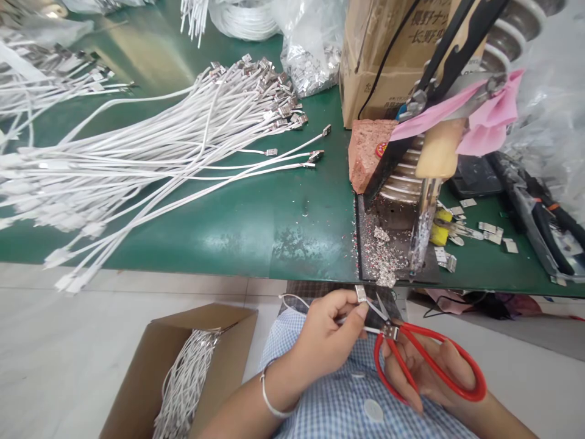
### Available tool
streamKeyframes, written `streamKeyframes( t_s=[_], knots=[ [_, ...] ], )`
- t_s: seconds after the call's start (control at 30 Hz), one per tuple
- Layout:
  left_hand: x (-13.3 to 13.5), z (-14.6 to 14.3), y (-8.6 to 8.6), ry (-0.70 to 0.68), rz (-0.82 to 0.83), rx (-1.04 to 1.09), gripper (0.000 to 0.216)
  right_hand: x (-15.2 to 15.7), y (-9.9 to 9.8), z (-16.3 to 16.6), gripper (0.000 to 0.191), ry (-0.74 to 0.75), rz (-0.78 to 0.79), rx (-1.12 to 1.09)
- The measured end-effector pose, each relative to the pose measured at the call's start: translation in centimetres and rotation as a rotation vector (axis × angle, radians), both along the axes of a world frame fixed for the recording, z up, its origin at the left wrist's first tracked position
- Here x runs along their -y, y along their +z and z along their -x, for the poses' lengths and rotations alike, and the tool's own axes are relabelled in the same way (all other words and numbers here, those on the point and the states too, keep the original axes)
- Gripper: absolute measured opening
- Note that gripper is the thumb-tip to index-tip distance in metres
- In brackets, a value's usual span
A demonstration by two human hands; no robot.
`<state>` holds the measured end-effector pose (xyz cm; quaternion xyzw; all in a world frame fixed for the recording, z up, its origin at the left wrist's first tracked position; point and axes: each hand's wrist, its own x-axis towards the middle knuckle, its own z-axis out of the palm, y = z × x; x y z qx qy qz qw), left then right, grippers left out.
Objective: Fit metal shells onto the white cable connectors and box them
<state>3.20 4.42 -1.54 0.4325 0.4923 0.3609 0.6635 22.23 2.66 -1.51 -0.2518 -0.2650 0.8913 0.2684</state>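
My left hand [331, 332] pinches a white cable near a silver metal plug shell [361, 293], above my lap. A loop of white cable [295, 297] sticks out behind the fingers. My right hand [429, 369] has its fingers through the red handles of a pair of scissors [432, 360], whose blades are parted beside the plug. Another stretch of white cable [372, 330] runs from my left fingers to the scissors' pivot. A small metal piece shows there; whether it is a plug or part of the scissors I cannot tell.
White USB cables [183, 146] lie heaped on the green table [219, 238]. A bench press [425, 201] stands at right, with metal scraps [388, 256] at its base, a brick [370, 152] and a carton [365, 67] behind. Below left, an open box [214, 360] holds more cables.
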Motion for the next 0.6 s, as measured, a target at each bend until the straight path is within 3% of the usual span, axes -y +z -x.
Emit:
streamKeyframes(
  t_s=[0.27, 0.6],
  knots=[
    [-0.1, -0.1, 0.2, 0.012, 0.016, 0.004, 0.033, 0.1, -0.2, 0.1, 0.064, -0.001, 0.0, -0.034],
    [-0.2, -0.2, 0.6, -0.006, 0.007, -0.003, 0.035, 1.2, 0.9, 1.5, 0.063, -0.105, 0.047, -0.019]
  ],
)
